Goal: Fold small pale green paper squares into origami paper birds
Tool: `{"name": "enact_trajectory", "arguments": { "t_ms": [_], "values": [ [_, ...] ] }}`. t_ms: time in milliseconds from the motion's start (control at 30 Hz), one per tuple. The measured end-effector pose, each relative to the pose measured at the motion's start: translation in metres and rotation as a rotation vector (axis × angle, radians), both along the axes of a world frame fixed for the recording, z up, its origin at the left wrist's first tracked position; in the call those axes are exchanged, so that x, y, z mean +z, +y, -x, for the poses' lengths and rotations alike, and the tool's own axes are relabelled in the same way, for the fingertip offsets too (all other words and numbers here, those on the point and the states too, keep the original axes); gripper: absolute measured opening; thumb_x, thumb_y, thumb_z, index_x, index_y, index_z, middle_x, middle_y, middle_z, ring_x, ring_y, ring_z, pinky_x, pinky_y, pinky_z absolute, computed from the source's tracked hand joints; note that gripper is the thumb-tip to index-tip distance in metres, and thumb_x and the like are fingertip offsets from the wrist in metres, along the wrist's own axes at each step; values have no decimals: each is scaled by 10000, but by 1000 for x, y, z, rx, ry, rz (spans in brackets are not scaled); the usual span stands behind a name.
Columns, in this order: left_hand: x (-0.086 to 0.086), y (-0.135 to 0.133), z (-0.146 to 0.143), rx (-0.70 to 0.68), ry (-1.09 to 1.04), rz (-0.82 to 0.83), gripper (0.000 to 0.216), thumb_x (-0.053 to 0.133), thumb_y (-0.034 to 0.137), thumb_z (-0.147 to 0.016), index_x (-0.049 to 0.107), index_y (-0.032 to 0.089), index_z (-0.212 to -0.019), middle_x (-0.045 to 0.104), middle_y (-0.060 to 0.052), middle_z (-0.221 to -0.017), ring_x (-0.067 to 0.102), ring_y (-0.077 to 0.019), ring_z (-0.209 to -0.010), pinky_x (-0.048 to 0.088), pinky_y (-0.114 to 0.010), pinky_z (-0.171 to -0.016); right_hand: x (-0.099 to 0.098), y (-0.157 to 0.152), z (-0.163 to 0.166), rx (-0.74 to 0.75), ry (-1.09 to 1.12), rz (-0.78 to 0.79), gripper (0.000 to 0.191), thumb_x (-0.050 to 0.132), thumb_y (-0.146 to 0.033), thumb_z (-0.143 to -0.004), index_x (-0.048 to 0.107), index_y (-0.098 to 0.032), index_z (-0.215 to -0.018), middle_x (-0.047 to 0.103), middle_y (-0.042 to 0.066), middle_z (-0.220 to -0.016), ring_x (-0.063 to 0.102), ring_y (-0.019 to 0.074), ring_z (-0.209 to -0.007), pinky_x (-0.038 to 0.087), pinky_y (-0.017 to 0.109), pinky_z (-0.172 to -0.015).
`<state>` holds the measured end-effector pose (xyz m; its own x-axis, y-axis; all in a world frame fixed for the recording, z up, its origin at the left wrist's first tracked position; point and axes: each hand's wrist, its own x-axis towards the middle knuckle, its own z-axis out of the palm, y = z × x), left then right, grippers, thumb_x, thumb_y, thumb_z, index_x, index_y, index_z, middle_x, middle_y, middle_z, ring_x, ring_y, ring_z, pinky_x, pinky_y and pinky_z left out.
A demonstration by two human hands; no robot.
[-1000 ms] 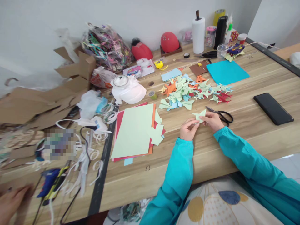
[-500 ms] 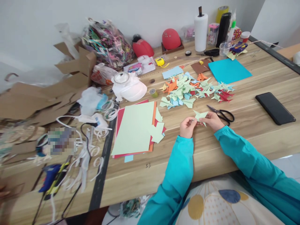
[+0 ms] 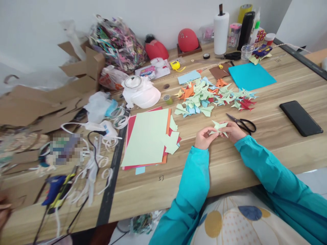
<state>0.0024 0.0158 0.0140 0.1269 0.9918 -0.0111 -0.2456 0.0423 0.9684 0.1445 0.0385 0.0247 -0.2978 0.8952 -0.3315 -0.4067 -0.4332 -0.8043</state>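
A pale green folded paper shape is held just above the wooden table between both my hands. My left hand pinches its left tip with closed fingers. My right hand grips its right side, fingers curled. Both arms are in teal sleeves. Black scissors lie right behind my right hand. A heap of folded paper shapes in green, blue, orange and red lies further back.
A stack of coloured paper sheets lies left of my hands. A black phone is at the right, a blue sheet behind. Cardboard, white tape strips and a blue glue gun crowd the left. Another person's hand shows at the far left.
My hands have turned the green paper shape a little between the fingers. The other person's hand at the lower left has drawn back toward the frame's edge.
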Motion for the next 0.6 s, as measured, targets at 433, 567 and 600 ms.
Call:
{"name": "enact_trajectory", "arguments": {
  "t_ms": [433,567,600],
  "values": [
    [-10,6,0,47,-45,190,327,723,389,-555,580,133,-700,641,-21,-565,606,-146,-501,514,-295,-551,-1,-1,1,21,-66,-70,417,787,-233,-455,530,-152,-773,619,-14,-546,519,99,-389,319,205,-372],
    [-11,6,0,43,-101,193,324,725,376,-558,550,138,-690,634,-1,-569,611,-136,-516,512,-274,-546,-3,-2,1,37,-12,-91,406,769,-195,-486,515,-156,-801,631,-9,-574,547,115,-427,373,220,-405],
    [-12,6,0,46,-114,194,323,725,372,-559,541,139,-684,626,6,-560,613,-138,-519,512,-272,-542,-3,-2,1,44,-1,-93,407,766,-188,-489,512,-156,-805,630,-9,-570,552,120,-433,384,225,-411]
  ]
}}
